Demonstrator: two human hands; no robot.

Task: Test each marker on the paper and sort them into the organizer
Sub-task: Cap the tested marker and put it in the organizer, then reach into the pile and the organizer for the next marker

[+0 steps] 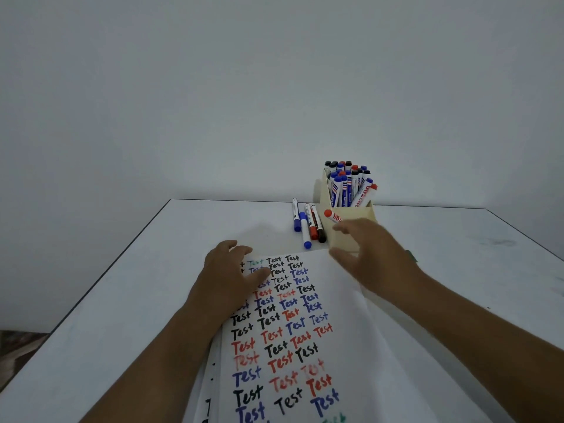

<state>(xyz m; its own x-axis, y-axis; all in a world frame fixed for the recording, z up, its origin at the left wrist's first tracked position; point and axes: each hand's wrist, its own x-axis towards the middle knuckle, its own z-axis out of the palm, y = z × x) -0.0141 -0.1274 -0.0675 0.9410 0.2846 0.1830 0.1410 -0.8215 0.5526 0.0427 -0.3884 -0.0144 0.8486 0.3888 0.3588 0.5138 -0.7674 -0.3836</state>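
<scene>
Filling most of the view is a pale wall (274, 87), and below it a white table (122, 270) with a dark edge. On the table lies the paper (345, 325), a white sheet covered in rows of the word "Test" in black, red and blue (a few faint green ones too), with more sheets showing beneath its left edge.

The left hand (232, 270) lies flat on the top-left part of the paper, fingers relaxed and slightly spread, pressing the sheet down and holding nothing. The right hand (372, 254) hovers above the paper's top-right corner, in front of the organizer, with its fingers spread and loosely bent. A red-capped marker (332, 215) sticks out just beyond its fingertips; whether the fingers actually touch or hold it cannot be told.

The cream organizer (351, 227) stands at the far side of the table, just beyond the paper. Its rear compartment is packed with upright markers (345, 187), capped in blue, black and red. What the front compartment holds is hidden by the hand.

Just left of the organizer, four loose markers (308, 222) lie side by side on the table: two blue-capped, one red-capped, one black-capped, caps pointing toward the person.
</scene>
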